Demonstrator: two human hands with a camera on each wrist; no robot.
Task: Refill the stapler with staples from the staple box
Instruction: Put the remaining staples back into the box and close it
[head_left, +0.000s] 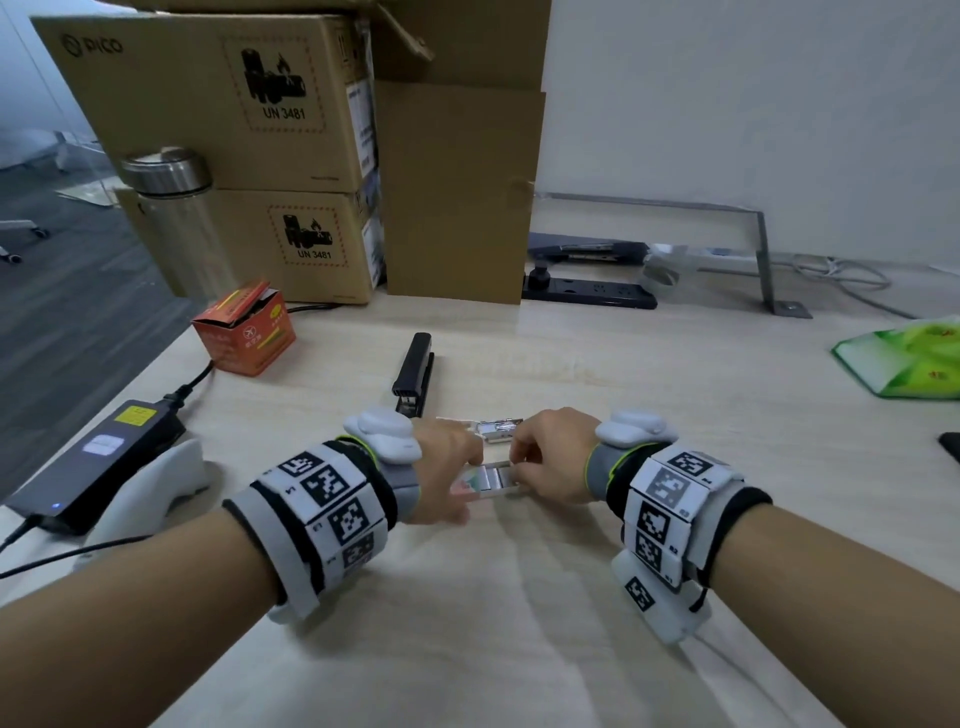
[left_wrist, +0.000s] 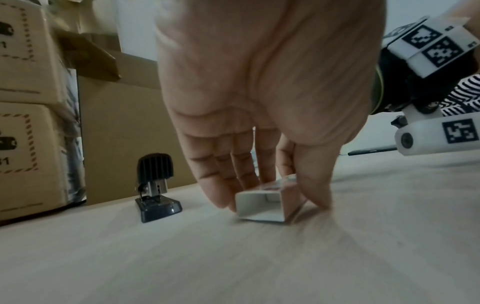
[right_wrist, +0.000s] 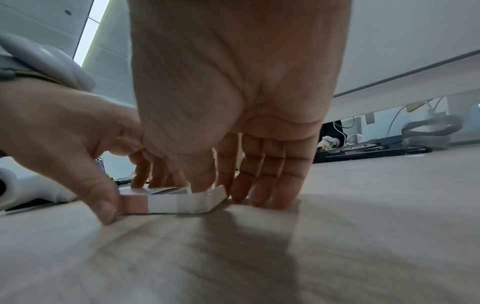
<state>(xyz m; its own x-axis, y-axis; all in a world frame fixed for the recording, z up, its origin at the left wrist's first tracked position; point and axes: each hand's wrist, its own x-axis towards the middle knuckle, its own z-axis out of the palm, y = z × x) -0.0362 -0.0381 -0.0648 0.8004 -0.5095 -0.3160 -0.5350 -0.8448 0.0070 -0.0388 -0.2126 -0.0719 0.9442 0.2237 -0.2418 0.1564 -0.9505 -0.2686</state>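
Observation:
A small staple box (head_left: 488, 480) lies on the desk between my hands, its white inner tray (right_wrist: 179, 200) slid partly out of the pink sleeve (right_wrist: 135, 203). My left hand (head_left: 457, 486) pinches the sleeve (left_wrist: 262, 205) between thumb and fingers. My right hand (head_left: 519, 467) grips the tray's free end (right_wrist: 217, 194), with its other fingertips on the desk. The black stapler (head_left: 414, 374) lies closed just beyond the hands, and neither hand touches it. A small shiny metal piece (head_left: 498, 430), possibly staples, sits behind the fingers.
Stacked cardboard boxes (head_left: 249, 145) and a steel flask (head_left: 171, 208) stand at the back left. An orange carton (head_left: 244, 335), a black power adapter (head_left: 98, 462) and a white controller (head_left: 156, 499) lie on the left. A power strip (head_left: 587, 291) and a green packet (head_left: 909, 358) lie to the right.

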